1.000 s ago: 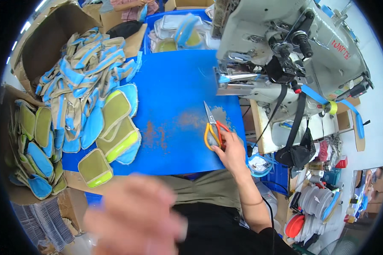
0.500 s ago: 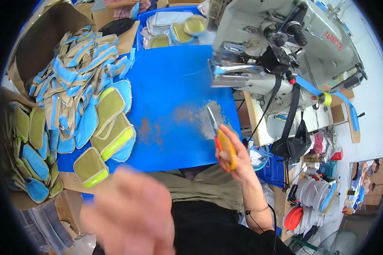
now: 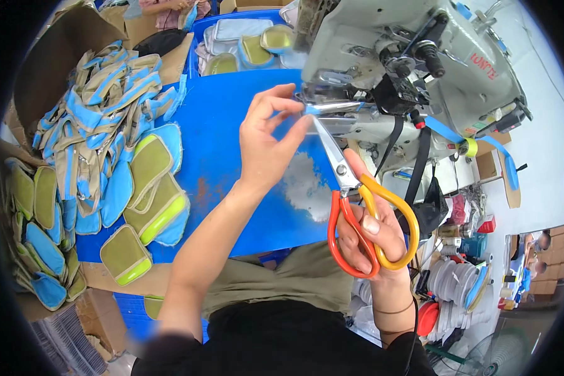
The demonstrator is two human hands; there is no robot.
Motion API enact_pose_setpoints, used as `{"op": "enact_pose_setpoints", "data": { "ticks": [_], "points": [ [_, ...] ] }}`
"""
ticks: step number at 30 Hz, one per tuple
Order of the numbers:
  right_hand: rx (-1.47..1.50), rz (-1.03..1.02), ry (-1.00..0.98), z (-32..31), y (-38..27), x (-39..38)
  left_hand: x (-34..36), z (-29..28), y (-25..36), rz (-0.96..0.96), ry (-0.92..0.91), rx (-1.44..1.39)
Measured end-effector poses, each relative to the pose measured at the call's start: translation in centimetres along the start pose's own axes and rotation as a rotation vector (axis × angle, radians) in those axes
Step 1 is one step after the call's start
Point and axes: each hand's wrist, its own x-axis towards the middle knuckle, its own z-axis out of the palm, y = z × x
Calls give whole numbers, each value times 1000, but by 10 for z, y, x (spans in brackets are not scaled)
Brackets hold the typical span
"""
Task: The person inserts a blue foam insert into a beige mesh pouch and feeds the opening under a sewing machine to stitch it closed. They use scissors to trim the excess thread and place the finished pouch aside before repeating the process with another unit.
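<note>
My left hand (image 3: 266, 138) is raised at the front of the sewing machine (image 3: 382, 69). Thumb and fingertips come together at the end of a blue binding tape (image 3: 308, 109) that pokes out of the machine's metal guide (image 3: 341, 108). Scissors (image 3: 346, 178) with one red and one yellow handle loop rest in my right hand (image 3: 373, 232), its fingers curled about the handles. The blades look closed and point up and left, their tip close to my left thumb.
On the blue table (image 3: 219, 113), olive-and-blue padded pieces (image 3: 150, 188) lie at left beside a heap of beige-and-blue straps (image 3: 106, 119). A cardboard box (image 3: 25, 276) holds more pieces. Behind stands a blue bin (image 3: 200, 31); another person's hands (image 3: 175, 6) show at the top.
My left hand has gone from low and near up to the tape at the machine. The scissors have come up closer, their tip now beside that hand.
</note>
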Motion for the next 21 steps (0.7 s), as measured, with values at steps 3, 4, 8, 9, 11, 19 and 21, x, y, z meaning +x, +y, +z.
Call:
{"op": "enact_pose_setpoints", "data": {
  "ticks": [3,4,8,9,11,19,21],
  "points": [
    [25,39,6,0,-5,4,1,-1,-2,-3,-29,-14],
    [33,44,2,-1,-5,5,2,-1,-1,-23,-32,-23],
    [65,67,4,-4,-7,9,7,-1,7,-108,-43,-75],
    [64,71,7,-4,-8,10,8,0,8,-131,-44,-96],
    [80,78,27,-4,-8,12,10,-1,7,-173,-44,-115],
    [129,69,82,0,-2,14,14,-1,0,-262,-68,-157],
    [90,39,116,6,5,14,16,-1,-2,-274,-82,-202]
  ]
}}
